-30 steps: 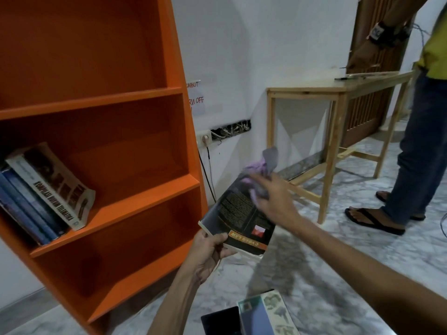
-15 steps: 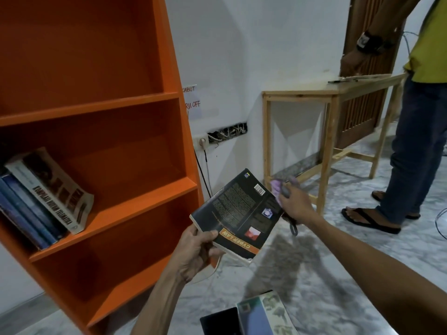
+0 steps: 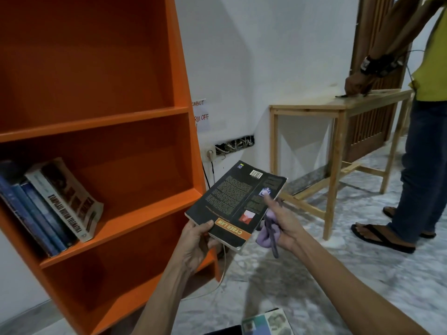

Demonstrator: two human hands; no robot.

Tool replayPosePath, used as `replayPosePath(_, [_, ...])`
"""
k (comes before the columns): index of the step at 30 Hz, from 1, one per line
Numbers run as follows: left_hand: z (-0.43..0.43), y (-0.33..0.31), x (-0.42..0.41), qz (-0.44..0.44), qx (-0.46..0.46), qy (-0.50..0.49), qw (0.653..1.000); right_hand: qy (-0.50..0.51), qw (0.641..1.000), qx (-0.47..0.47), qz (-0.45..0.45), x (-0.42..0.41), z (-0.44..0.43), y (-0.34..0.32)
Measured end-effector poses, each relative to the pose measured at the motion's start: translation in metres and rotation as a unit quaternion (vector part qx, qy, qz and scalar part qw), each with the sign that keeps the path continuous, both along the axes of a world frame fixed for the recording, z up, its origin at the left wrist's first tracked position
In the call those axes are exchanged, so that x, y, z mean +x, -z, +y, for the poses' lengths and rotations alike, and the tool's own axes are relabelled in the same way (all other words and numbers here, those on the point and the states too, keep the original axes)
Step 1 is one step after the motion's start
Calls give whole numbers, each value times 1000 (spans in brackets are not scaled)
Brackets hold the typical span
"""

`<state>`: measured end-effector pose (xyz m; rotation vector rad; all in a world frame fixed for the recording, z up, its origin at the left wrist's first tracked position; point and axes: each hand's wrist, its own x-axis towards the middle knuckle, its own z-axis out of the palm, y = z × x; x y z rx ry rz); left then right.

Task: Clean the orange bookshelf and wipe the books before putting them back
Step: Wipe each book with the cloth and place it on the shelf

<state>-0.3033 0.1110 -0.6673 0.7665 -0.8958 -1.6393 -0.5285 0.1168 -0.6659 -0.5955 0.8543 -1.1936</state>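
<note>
A black paperback with an orange band reading CYBER LAW (image 3: 235, 201) is held flat in front of the orange bookshelf (image 3: 116, 122). My left hand (image 3: 196, 243) grips its near corner from below. My right hand (image 3: 281, 221) is closed around a bunched purple cloth (image 3: 267, 234), with its thumb resting on the book's right edge. Several books (image 3: 53, 204) lean at the left of the shelf's middle level. The other shelf levels in view hold nothing.
More books (image 3: 266, 323) lie on the marble floor by my feet. A wooden table (image 3: 338, 107) stands against the white wall on the right, with another person (image 3: 420, 146) beside it. A wall socket (image 3: 210, 154) and a cable sit just right of the bookshelf.
My right hand has come off the cover, where it was rubbing with the cloth, and dropped to the book's right edge. The book has tilted flatter and moved slightly toward the shelf.
</note>
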Motion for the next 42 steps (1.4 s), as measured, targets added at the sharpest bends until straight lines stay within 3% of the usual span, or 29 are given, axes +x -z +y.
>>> replayPosePath(4, [-10, -1, 5, -80, 70, -8, 994, 109, 984, -58, 129, 17, -6, -17])
replayPosePath(6, [-10, -6, 8, -150, 115, 14, 982, 152, 959, -137, 194, 24, -4, -22])
replayPosePath(7, [-10, -9, 8, -145, 131, 28, 980, 165, 937, -189, 242, 26, -4, -22])
replayPosePath(8, [-9, -13, 9, -102, 144, 40, 983, 178, 895, -255, 319, 28, -2, -24])
replayPosePath(10, [-7, -24, 9, 37, 153, 64, 986, 198, 764, -392, 473, 31, 0, -25])
replayPosePath(13, [-2, -45, 13, 165, 128, 108, 972, 146, 588, -510, 610, 35, 4, -16])
replayPosePath(15, [5, -56, 16, 167, 113, 79, 976, 110, 451, -560, 686, 37, 0, -4])
replayPosePath(16, [8, -58, 19, 140, 109, 35, 983, 100, 400, -579, 703, 37, 1, -1])
replayPosePath(17, [9, -57, 21, 109, 106, -3, 988, 89, 374, -594, 706, 36, 2, -1])
replayPosePath(18, [12, -56, 23, 91, 108, -25, 990, 71, 370, -601, 705, 35, 4, -2])
replayPosePath(19, [12, -52, 25, 88, 118, -40, 988, 47, 394, -593, 701, 34, 5, -4])
replayPosePath(22, [14, -39, 25, 115, 121, -31, 985, 43, 582, -527, 618, 39, 12, -17])
replayPosePath(23, [14, -36, 22, 129, 116, -19, 985, 82, 605, -519, 598, 48, 16, -21])
replayPosePath(26, [22, -36, 8, 168, 71, 39, 982, 122, 573, -504, 635, 88, 25, -24])
replayPosePath(29, [21, -31, 2, 154, 54, 27, 986, 122, 536, -519, 654, 104, 20, -11])
replayPosePath(33, [20, -31, 15, 179, 44, 16, 983, 151, 622, -449, 624, 59, -11, -12])
replayPosePath(36, [20, -29, 23, 156, 41, 19, 987, 213, 638, -329, 663, 21, -33, -15])
replayPosePath(38, [20, -29, 22, 141, 37, 21, 989, 261, 672, -274, 637, 10, -34, -23])
replayPosePath(40, [19, -31, 19, 133, 44, 21, 990, 296, 700, -290, 582, 19, -28, -37])
replayPosePath(42, [15, -31, 11, 135, 60, 24, 989, 257, 710, -366, 545, 47, -15, -50])
